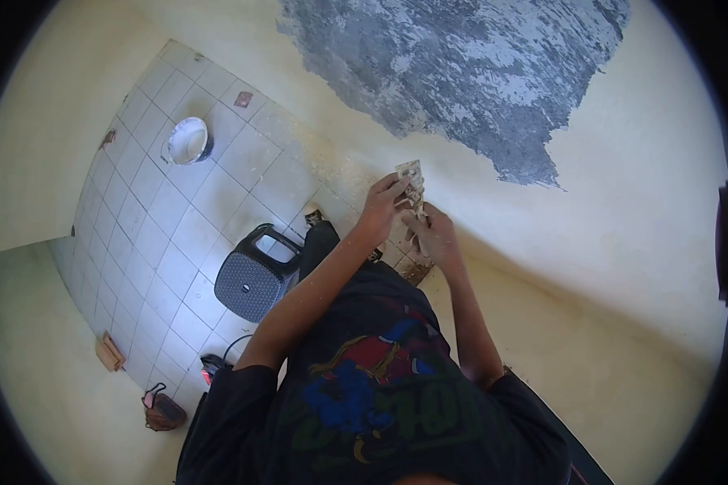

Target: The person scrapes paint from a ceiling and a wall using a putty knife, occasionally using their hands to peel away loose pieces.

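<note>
A putty knife (411, 171) with a whitish, crusted blade is held up in front of my body, close to the wall. My left hand (383, 208) is closed at the blade, its fingers pressed against the flat face. Lower down, my right hand (433, 234) is wrapped around the other end, and the handle is mostly hidden in it. Pale dust coats the fingers of my right hand. Just beyond my hands is the cream wall (623, 202), with a large rough patch of grey, scraped surface (469, 81).
A white bucket (188, 141) stands on the tiled floor (170, 202). Beside my leg is a dark plastic stool (251, 284). Scraped flakes (332, 162) lie along the wall's base. A brown bag (164, 412) and a wooden piece (110, 352) rest at lower left.
</note>
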`<control>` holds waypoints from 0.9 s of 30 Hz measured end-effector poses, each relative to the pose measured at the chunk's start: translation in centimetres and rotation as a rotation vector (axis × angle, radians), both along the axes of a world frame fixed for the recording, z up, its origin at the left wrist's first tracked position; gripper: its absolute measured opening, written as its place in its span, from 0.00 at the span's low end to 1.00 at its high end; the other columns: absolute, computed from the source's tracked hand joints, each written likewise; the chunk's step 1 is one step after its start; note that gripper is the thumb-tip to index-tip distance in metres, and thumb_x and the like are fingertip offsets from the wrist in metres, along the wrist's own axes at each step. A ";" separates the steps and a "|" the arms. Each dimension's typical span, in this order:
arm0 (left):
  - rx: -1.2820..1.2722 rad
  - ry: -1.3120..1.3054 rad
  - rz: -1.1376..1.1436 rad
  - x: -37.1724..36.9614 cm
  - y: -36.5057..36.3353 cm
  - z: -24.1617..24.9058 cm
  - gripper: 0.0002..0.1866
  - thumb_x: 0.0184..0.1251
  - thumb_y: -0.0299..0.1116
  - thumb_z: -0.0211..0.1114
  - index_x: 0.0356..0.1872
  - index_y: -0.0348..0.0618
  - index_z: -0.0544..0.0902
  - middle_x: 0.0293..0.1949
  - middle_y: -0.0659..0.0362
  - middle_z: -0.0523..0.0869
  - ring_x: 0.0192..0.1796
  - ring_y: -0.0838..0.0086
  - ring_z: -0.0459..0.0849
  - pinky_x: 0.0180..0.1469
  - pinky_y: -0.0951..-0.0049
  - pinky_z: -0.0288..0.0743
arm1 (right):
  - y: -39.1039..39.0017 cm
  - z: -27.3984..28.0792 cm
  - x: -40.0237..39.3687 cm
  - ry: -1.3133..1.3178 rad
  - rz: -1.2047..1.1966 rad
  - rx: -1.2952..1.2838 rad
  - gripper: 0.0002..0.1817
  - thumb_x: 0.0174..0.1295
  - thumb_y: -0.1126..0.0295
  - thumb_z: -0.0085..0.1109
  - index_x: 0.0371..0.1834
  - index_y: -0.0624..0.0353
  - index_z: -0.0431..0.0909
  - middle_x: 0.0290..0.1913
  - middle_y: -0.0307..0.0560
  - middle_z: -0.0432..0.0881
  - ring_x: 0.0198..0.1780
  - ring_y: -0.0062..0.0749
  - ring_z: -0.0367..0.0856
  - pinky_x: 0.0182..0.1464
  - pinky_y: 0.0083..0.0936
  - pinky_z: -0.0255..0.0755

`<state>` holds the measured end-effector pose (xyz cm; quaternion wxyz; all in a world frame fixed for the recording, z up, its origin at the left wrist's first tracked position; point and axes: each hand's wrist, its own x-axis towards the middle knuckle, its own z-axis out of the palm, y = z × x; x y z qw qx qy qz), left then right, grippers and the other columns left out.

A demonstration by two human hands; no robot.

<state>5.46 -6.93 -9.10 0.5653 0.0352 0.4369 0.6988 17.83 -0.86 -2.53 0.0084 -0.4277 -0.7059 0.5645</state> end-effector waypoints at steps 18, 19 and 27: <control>0.259 -0.548 -0.323 6.5 7.9 9.8 0.34 0.71 0.45 0.51 0.72 0.55 0.46 0.44 0.52 0.80 0.41 0.71 0.81 0.41 0.69 0.77 | 3.9 12.5 -0.5 -0.391 -0.087 0.327 0.16 0.62 0.73 0.42 0.50 0.69 0.70 0.29 0.64 0.78 0.30 0.56 0.79 0.32 0.44 0.70; 0.261 -0.550 -0.191 7.4 8.0 9.1 0.27 0.72 0.43 0.49 0.68 0.52 0.54 0.39 0.54 0.80 0.38 0.72 0.81 0.40 0.70 0.77 | 3.8 12.4 -0.5 -0.353 -0.095 0.306 0.18 0.63 0.73 0.41 0.54 0.69 0.68 0.30 0.65 0.78 0.30 0.58 0.78 0.32 0.43 0.70; 0.287 -0.539 0.061 10.7 8.6 11.1 0.14 0.75 0.46 0.43 0.48 0.50 0.69 0.31 0.55 0.81 0.31 0.72 0.81 0.34 0.71 0.77 | 3.9 13.3 2.7 -0.342 0.043 0.575 0.22 0.65 0.72 0.38 0.63 0.65 0.65 0.44 0.69 0.76 0.45 0.61 0.74 0.48 0.45 0.66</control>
